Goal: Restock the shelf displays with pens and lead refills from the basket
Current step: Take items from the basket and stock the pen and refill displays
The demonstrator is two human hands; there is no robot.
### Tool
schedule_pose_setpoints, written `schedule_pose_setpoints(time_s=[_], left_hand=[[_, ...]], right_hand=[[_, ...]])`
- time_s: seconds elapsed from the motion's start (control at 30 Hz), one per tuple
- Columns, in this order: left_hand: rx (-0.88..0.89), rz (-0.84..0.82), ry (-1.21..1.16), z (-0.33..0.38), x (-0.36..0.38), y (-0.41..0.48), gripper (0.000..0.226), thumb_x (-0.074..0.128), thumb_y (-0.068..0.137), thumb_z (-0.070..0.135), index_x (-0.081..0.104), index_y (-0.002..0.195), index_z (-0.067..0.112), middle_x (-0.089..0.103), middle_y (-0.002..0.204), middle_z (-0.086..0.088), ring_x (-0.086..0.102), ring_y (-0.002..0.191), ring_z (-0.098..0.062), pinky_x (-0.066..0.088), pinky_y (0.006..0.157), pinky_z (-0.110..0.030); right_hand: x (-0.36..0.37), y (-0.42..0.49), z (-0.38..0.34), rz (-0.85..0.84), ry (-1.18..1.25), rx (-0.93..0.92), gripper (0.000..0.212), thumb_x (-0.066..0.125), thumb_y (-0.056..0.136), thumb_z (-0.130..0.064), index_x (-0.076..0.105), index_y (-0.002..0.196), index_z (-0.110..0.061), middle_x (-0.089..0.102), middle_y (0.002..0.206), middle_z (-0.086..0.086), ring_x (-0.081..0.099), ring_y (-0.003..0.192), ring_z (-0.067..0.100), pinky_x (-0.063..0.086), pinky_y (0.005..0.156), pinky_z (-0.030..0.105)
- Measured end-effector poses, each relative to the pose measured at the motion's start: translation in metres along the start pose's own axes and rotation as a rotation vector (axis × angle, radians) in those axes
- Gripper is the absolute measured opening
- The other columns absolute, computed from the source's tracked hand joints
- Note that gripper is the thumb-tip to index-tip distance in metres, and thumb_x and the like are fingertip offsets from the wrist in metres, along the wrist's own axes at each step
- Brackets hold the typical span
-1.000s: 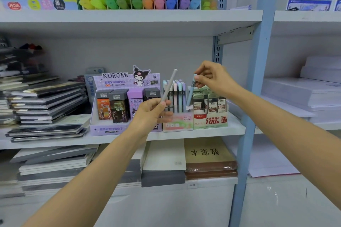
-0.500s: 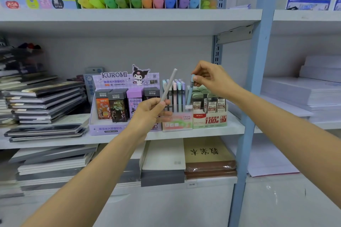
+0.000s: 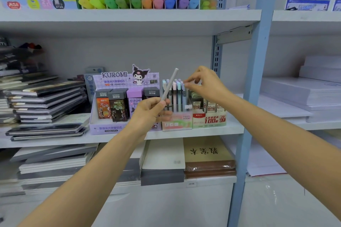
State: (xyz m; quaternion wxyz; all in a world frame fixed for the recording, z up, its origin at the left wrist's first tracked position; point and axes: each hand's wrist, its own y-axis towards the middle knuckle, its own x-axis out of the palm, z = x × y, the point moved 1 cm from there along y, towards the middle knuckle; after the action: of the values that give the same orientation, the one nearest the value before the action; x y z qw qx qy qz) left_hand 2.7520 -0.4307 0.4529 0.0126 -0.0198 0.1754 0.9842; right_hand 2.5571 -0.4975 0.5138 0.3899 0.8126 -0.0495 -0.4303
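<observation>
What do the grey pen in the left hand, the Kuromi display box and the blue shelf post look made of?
The grey pen: probably plastic, matte; its barrel is even and shows no glare. The Kuromi display box: printed cardboard, slightly glossy, judging by its thin cut-out header and folded walls. The blue shelf post: likely painted metal, smooth satin, straight and uniformly coloured.

My left hand [image 3: 147,111] hides the grey pen [image 3: 170,83] below its middle; my right hand [image 3: 204,84] is blurred at the fingertips.
</observation>
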Motion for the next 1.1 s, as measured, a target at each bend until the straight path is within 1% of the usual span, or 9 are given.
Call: schedule_pose_setpoints(time_s=[0.07,0.13,0.23,0.3,0.5,0.63,0.83,1.03,1.1], left_hand=[[0.027,0.004,0.03,0.002,0.0,-0.003,0.016,0.051,0.099,0.01,0.067,0.096,0.015,0.066,0.11,-0.009,0.07,0.082,-0.018,0.06,0.073,-0.028],[0.062,-0.003,0.086,0.004,0.001,-0.006,0.016,0.054,0.098,0.012,0.069,0.095,0.017,0.067,0.102,-0.01,0.07,0.078,-0.017,0.058,0.07,-0.023],[0.117,0.017,0.139,0.009,0.0,-0.009,0.013,0.061,0.093,0.011,0.071,0.095,0.018,0.068,0.086,-0.011,0.068,0.07,-0.015,0.057,0.068,-0.021],[0.121,0.064,0.089,0.013,-0.004,-0.01,0.011,0.065,0.089,0.007,0.071,0.095,0.013,0.068,0.079,-0.009,0.066,0.066,-0.015,0.056,0.067,-0.02],[0.048,0.15,-0.31,0.021,-0.001,-0.015,0.019,0.072,0.078,0.009,0.07,0.096,0.003,0.072,0.078,-0.005,0.068,0.07,-0.014,0.055,0.066,-0.019],[0.07,0.101,-0.301,0.02,0.009,-0.019,0.031,0.072,0.076,0.02,0.069,0.101,0.003,0.075,0.095,-0.011,0.072,0.088,-0.022,0.058,0.08,-0.028],[0.095,0.093,-0.049,0.022,0.018,-0.022,0.017,0.076,0.078,0.011,0.067,0.09,0.003,0.073,0.072,-0.009,0.071,0.065,-0.018,0.056,0.062,-0.022],[0.143,0.061,0.04,0.021,0.027,-0.024,0.023,0.076,0.079,0.015,0.067,0.094,0.001,0.072,0.079,-0.014,0.071,0.071,-0.022,0.059,0.067,-0.028],[0.147,0.013,0.07,0.019,0.024,-0.025,0.015,0.071,0.086,0.017,0.071,0.094,0.004,0.074,0.083,-0.012,0.072,0.077,-0.021,0.059,0.071,-0.027]], right_hand=[[-0.009,-0.002,-0.011,0.048,0.238,-0.008,0.036,0.06,0.093,-0.033,0.061,0.126,-0.019,0.06,0.111,-0.001,0.06,0.089,0.013,0.05,0.079,0.024],[-0.016,-0.006,-0.02,-0.037,0.51,-0.023,0.038,0.062,0.092,-0.028,0.059,0.129,-0.017,0.065,0.111,0.0,0.067,0.085,0.014,0.056,0.079,0.025],[-0.015,-0.013,-0.025,-0.178,0.633,-0.036,0.018,0.068,0.088,-0.015,0.071,0.104,-0.008,0.072,0.089,0.009,0.068,0.075,0.016,0.058,0.073,0.023],[-0.015,-0.019,-0.021,-0.2,0.747,0.011,0.012,0.069,0.085,-0.009,0.072,0.096,-0.006,0.073,0.087,0.013,0.07,0.076,0.019,0.058,0.072,0.023],[-0.001,-0.045,-0.011,-0.379,0.909,0.084,0.022,0.076,0.074,-0.007,0.071,0.096,-0.009,0.073,0.092,0.011,0.072,0.086,0.024,0.057,0.073,0.023],[0.005,-0.054,-0.013,-0.477,0.849,0.044,0.019,0.077,0.078,-0.01,0.07,0.096,-0.01,0.073,0.095,0.014,0.071,0.088,0.026,0.057,0.075,0.027],[-0.009,-0.043,-0.026,-0.184,0.862,0.038,0.018,0.069,0.087,-0.024,0.068,0.103,-0.016,0.074,0.087,-0.002,0.069,0.078,0.014,0.056,0.07,0.024],[-0.014,-0.038,-0.033,-0.216,0.901,0.031,0.016,0.07,0.086,-0.012,0.07,0.101,-0.007,0.074,0.085,0.006,0.069,0.078,0.017,0.056,0.073,0.023],[-0.018,-0.038,-0.03,-0.189,0.959,0.058,0.016,0.067,0.088,-0.009,0.07,0.103,-0.006,0.075,0.088,0.007,0.071,0.08,0.017,0.056,0.073,0.022]])
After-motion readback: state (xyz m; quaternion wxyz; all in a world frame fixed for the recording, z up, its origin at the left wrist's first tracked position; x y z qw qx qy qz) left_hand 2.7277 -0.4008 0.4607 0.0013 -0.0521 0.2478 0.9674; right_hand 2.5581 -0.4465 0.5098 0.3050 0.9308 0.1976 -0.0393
